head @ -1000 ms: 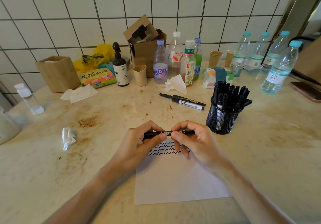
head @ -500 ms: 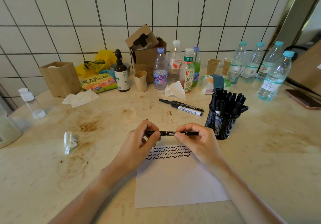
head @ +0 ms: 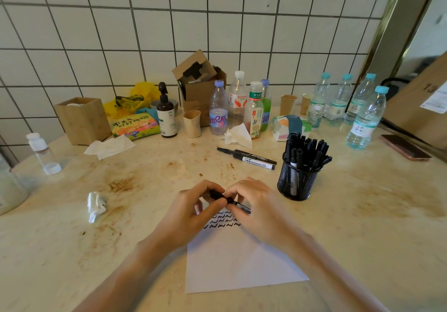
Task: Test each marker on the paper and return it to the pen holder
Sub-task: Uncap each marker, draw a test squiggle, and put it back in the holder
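Just above the squiggle-marked top of the paper (head: 239, 261) on the desk (head: 362, 227), the left hand (head: 191, 211) and right hand (head: 260, 206) pinch a black marker (head: 229, 201) between curled fingers, left of the mesh pen holder (head: 298, 181) full of markers.

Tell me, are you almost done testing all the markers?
Not yet. The paper has three rows of squiggles, so some were tested. The left hand and right hand both hold one black marker. Three markers lie on the counter, and the pen holder is full.
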